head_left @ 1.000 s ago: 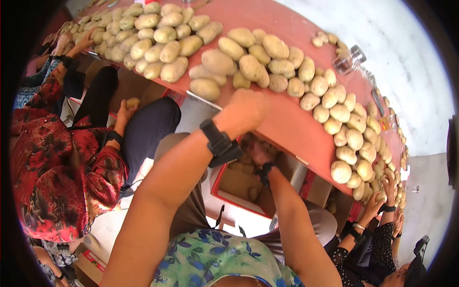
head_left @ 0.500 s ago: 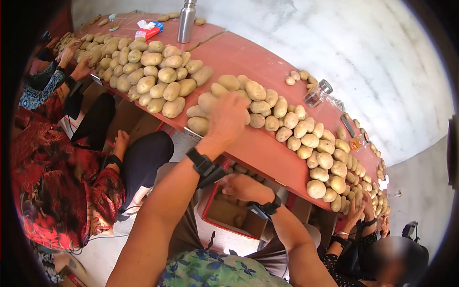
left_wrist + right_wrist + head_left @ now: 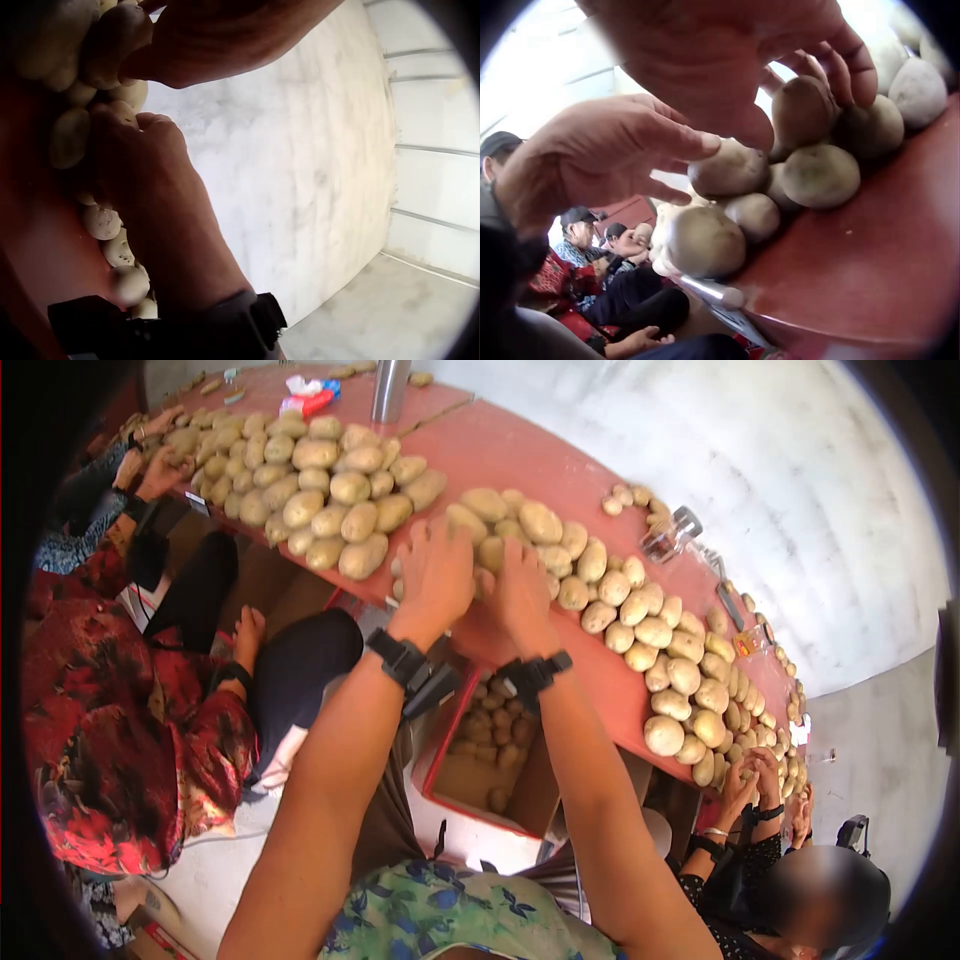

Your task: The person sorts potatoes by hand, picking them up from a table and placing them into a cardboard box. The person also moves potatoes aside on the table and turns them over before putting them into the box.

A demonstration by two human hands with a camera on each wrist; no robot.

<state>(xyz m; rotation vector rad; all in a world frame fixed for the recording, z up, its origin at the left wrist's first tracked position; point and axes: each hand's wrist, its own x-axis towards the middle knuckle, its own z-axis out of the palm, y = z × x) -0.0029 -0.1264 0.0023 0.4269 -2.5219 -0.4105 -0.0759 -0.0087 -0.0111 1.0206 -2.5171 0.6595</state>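
Note:
Both hands are at the near left end of a potato heap on the red table (image 3: 600,670). My left hand (image 3: 437,575) is palm down over the potatoes. In the right wrist view, the left hand (image 3: 592,157) has its thumb on one brown potato (image 3: 731,169), its fingers around the far side. Close beside it, my right hand (image 3: 522,585) reaches into the same heap. Its fingers curl round another potato (image 3: 802,112) on top of the pile. A larger potato (image 3: 705,241) lies below the left hand near the table edge. In the left wrist view, the right hand (image 3: 150,165) covers part of its potato.
A red-edged box (image 3: 470,760) with potatoes stands under the table edge. Another potato heap (image 3: 320,485) lies to the left. A steel bottle (image 3: 391,390) and a glass jar (image 3: 672,538) stand farther back. A person in red (image 3: 130,710) sits on the left.
My right hand has risen from over the box to the heap, beside the left hand. The left hand, first over the table edge, has moved forward and left onto the potatoes.

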